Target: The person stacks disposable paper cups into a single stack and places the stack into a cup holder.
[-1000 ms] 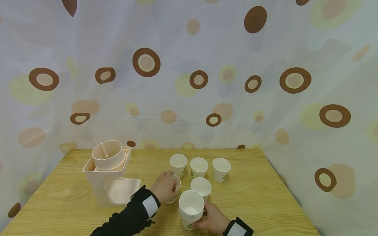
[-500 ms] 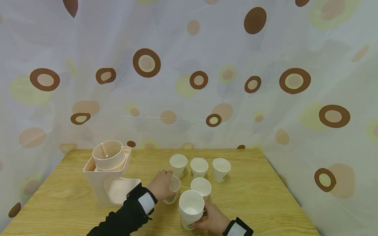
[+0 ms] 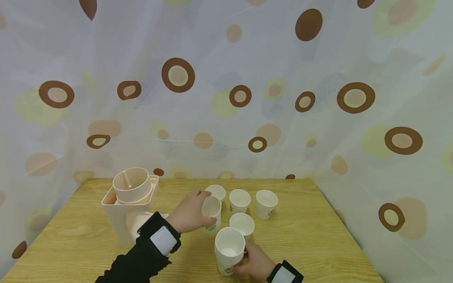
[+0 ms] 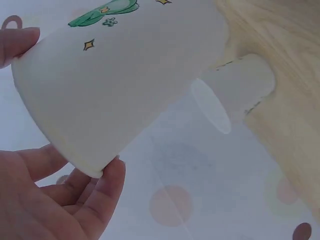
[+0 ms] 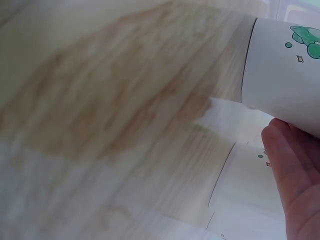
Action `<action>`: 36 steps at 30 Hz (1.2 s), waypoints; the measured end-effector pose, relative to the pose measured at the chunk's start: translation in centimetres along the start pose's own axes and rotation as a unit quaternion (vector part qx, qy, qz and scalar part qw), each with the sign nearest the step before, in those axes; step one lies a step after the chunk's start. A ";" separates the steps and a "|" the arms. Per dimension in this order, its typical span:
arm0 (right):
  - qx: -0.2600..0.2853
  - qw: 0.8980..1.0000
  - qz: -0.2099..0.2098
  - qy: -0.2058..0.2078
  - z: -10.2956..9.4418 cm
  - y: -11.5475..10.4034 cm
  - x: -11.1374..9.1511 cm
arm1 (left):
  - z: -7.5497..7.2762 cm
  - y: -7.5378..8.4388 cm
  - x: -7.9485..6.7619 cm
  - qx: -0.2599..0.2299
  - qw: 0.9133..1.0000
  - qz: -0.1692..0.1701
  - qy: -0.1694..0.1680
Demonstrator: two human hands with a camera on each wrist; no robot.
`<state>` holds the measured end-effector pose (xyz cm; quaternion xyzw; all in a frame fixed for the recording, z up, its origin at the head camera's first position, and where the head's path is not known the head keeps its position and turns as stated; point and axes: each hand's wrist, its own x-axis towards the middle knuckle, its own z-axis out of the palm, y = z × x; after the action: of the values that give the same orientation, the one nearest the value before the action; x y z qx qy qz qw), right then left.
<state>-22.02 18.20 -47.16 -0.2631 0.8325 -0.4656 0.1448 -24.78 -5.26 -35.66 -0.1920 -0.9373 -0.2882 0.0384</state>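
My left hand (image 3: 188,212) pinches a white paper cup (image 3: 211,210) near its rim, thumb on one side and fingertips on the other. The left wrist view shows this paper cup (image 4: 120,85) close up, with a green printed figure on its side. My right hand (image 3: 255,262) grips a stack of nested paper cups (image 3: 226,257) at the front of the table; in the right wrist view its fingers (image 5: 282,160) lie against the stack's printed wall (image 5: 280,75). Just behind the stack stands a single cup (image 3: 242,223).
Three paper cups stand in a row behind: a left one (image 3: 216,191) partly hidden by the held cup, a middle one (image 3: 240,199) and a right one (image 3: 266,202). A cream plastic container (image 3: 122,218) with a round cup-like part (image 3: 131,190) on top stands on the wooden table (image 3: 311,239) at left.
The left hand has lifted its cup off the table and moved it up, slightly back toward the rear row. The right hand and the stack have stayed in place.
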 end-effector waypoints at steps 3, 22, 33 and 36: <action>0.004 1.000 -0.005 -0.001 0.0 0.0 0.1 | -0.9 1.1 -0.3 -0.002 1.000 0.012 0.011; 0.029 0.999 0.001 -0.014 -0.1 -0.1 0.0 | -1.7 5.6 -1.2 -0.010 0.997 0.076 -0.017; 0.033 0.999 -0.002 -0.020 -0.2 -0.2 0.0 | -0.1 5.6 -1.3 -0.005 0.995 0.076 -0.062; 0.032 0.999 -0.011 -0.023 -0.2 -0.2 0.0 | 0.2 5.8 -1.3 -0.003 0.995 0.079 -0.069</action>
<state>-22.07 18.27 -46.89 -0.2779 0.8108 -0.4873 0.1669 -21.38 -1.18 -33.07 -0.2847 -0.9188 -0.2733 -0.0042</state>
